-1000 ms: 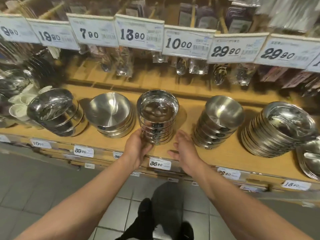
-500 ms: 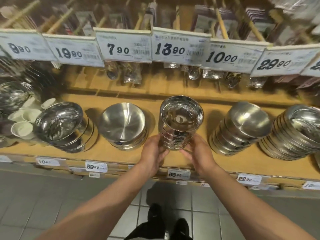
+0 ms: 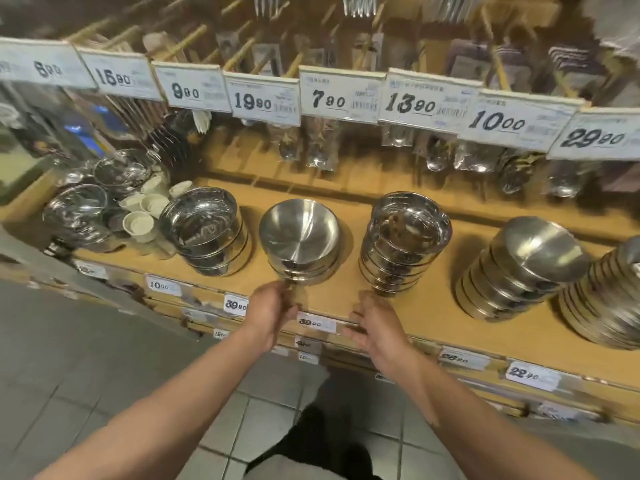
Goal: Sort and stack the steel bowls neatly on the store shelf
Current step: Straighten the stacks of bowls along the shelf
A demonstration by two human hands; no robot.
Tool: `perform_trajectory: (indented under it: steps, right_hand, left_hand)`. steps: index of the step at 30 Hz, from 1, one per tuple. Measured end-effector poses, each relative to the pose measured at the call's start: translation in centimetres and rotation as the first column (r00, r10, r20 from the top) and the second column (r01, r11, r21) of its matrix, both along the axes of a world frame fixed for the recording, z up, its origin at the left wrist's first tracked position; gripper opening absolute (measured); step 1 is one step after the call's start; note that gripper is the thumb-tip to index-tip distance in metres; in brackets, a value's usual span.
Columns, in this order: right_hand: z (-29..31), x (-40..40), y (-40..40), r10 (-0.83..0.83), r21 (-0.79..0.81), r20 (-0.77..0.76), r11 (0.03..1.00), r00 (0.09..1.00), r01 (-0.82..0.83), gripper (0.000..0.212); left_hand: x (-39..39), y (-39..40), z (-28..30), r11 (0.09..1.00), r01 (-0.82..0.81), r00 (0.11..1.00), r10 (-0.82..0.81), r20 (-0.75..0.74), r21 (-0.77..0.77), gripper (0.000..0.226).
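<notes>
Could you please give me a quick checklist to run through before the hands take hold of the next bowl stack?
1. Left hand at the base of the low brushed bowl stack: ok, though grip cannot tell.
2. Right hand free, fingers open: ok.
3. Tall shiny stack standing straight: ok.
4. Leaning stack tidy: not ok, tilted.
5. Shelf bare between stacks: ok.

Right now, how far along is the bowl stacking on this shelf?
Looks done: the tall bowl stack stands upright, free of both hands. In hand: the left hand reaches the low brushed stack, grip unclear; the right hand hovers open. Left: the leaning stacks at right.
</notes>
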State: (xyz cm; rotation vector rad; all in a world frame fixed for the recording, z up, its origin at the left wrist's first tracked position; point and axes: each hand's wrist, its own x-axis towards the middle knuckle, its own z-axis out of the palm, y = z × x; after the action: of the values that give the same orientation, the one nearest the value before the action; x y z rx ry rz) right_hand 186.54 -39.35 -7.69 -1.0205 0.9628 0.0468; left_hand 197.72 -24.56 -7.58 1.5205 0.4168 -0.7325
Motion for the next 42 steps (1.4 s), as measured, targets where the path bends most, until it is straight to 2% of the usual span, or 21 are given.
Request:
perform_trajectory:
  steps: [3,4,8,11,14,18,19,23,25,28,32,34,38,42]
  right_hand:
    - [0.6,2.5,1.3,0.029,-0.02,0.039,0.999,0.999,-0.028,0.044]
    - [0.8,3.5,1.5,0.032,-0.032,0.065,0.999,0.997,-0.03,0.048]
    - [0.7,7.1,2.1,0.005,-0.069,0.206,0.998,0.979,0.009,0.044]
    - [-0.3,9.0,2.7,-0.094,-0.109,0.229,0.987,0.969,0.121,0.041]
    - [-1.4,10.2,3.1,-0.198,-0.034,0.28,0.976,0.939,0.216,0.04]
    - [-1.9,10.5,4.4,-0.314,-0.022,0.197,0.946,0.929,0.325,0.028]
    - [-2.1,10.3,5.0,-0.334,-0.029,0.162,0.939,0.929,0.343,0.027]
    - [-2.6,9.8,9.3,-0.371,-0.065,0.001,0.927,0.929,0.37,0.029]
    - [-2.6,10.4,11.8,-0.307,-0.067,-0.029,0.95,0.951,0.304,0.03]
    - [-1.9,12.9,14.3,-0.155,-0.088,0.024,0.984,0.988,0.156,0.024]
    - [-0.6,16.6,16.0,-0.006,-0.105,0.099,0.994,0.995,0.017,0.013]
    - [-0.3,17.9,16.5,0.039,-0.146,0.129,0.989,0.991,-0.02,0.015]
    - [-0.3,19.4,16.8,0.043,-0.18,0.139,0.984,0.989,-0.017,0.032]
    - [-1.0,20.4,16.4,-0.014,-0.188,0.129,0.981,0.992,0.038,0.033]
  left_hand:
    - [2.4,1.4,1.2,0.997,-0.069,0.997,0.071,0.043,-0.037,0.023]
    - [3.3,1.5,1.4,0.996,-0.073,0.996,0.076,0.051,-0.056,0.021]
    - [6.2,1.5,1.7,0.995,0.006,0.998,0.001,0.063,-0.104,0.024]
    - [7.5,1.5,1.3,0.984,0.115,0.992,-0.107,0.064,-0.136,0.032]
    - [8.6,1.6,1.3,0.963,0.184,0.983,-0.182,0.027,-0.195,0.033]
    - [9.5,2.9,1.2,0.93,0.19,0.98,-0.2,0.001,-0.315,0.037]
    - [9.3,3.5,0.9,0.931,0.211,0.976,-0.217,0.012,-0.297,0.035]
    - [7.5,7.6,-0.6,0.968,0.242,0.97,-0.24,0.029,-0.069,0.014]
    - [7.7,10.2,-1.3,0.979,0.202,0.979,-0.201,0.006,-0.033,0.015]
    - [10.2,13.4,-1.5,0.994,0.085,0.996,-0.084,-0.023,0.063,0.023]
    - [13.2,16.0,-0.2,0.982,0.038,0.993,-0.057,0.099,0.185,0.031]
    - [14.2,16.6,0.7,0.99,0.026,0.991,-0.043,0.13,0.136,0.032]
    - [16.1,16.1,1.7,0.994,0.087,0.985,-0.076,0.153,-0.066,0.033]
    - [16.9,14.9,1.9,0.989,0.086,0.986,-0.067,0.15,-0.121,0.035]
